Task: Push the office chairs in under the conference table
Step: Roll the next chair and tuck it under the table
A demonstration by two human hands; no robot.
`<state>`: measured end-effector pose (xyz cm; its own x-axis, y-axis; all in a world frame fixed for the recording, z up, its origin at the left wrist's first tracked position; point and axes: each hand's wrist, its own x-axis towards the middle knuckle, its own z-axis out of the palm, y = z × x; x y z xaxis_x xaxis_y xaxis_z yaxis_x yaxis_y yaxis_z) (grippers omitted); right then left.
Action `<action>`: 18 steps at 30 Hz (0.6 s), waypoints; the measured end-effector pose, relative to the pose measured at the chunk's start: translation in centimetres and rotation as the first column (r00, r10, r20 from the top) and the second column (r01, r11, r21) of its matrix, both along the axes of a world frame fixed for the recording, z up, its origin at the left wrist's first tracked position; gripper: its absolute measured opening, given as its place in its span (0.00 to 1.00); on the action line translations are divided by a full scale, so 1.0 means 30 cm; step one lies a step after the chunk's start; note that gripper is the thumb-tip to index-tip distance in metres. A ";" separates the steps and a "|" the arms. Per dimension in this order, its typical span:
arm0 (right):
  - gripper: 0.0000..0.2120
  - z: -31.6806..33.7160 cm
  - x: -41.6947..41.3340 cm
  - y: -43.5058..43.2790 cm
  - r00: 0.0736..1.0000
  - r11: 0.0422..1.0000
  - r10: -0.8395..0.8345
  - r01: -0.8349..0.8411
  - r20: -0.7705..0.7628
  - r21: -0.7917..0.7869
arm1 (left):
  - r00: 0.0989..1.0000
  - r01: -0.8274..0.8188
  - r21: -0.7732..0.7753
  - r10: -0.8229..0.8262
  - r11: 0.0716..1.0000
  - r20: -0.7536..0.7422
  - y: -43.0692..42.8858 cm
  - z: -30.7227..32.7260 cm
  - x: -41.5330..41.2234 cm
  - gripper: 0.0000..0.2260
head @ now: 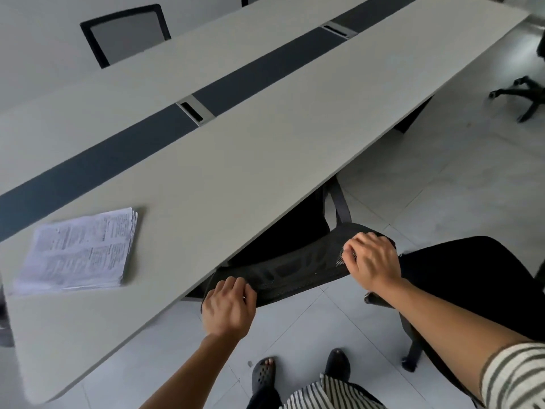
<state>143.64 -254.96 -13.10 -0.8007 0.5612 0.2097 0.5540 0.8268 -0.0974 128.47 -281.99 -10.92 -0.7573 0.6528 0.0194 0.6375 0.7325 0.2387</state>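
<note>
Counting four black mesh-back office chairs here, though one's only a wheeled base at the edge. One long grey conference table, two metal cable hatches, one stack of printed papers.

Pale grey floor tiles with thin grout lines fill the room. A stack of printed papers, perhaps stapled, lies nearby.

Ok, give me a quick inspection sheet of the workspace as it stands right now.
Surface: conference table, pale top with a dark centre strip.
Job's things: mesh chair, backrest at the table edge, seat beneath; another chair to the right, not pushed in.
Clutter: paper stack on the table.
Hands: left hand and right hand both grip the backrest top.
Cables: nothing seen; two cable ports in the strip.
Surroundings: tiled floor; far-side chair; chair base.
</note>
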 end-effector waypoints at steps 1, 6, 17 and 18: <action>0.17 0.006 0.002 -0.004 1.000 1.000 -0.026 0.026 0.015 0.009 | 1.000 0.009 -0.005 -0.009 1.000 0.009 -0.001 0.005 -0.001 0.13; 0.16 0.040 0.018 -0.112 0.952 0.954 -0.300 0.300 -0.055 -0.010 | 0.991 0.112 -0.028 -0.110 0.993 0.071 -0.024 0.033 -0.015 0.17; 0.07 0.142 0.481 -0.594 0.783 0.416 -0.608 0.453 0.129 -0.789 | 0.894 0.322 0.138 -0.348 0.937 0.281 -0.089 0.071 -0.038 0.07; 0.06 0.140 0.564 -0.629 0.731 0.352 -0.665 0.489 0.154 -0.798 | 0.883 0.335 0.146 -0.364 0.931 0.296 -0.092 0.091 -0.017 0.08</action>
<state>160.56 -273.82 -8.89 -0.2107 0.8684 -0.4489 0.7628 -0.1411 -0.6310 127.96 -284.75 -8.18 -0.4566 0.8827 -0.1109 0.7296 0.4429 0.5211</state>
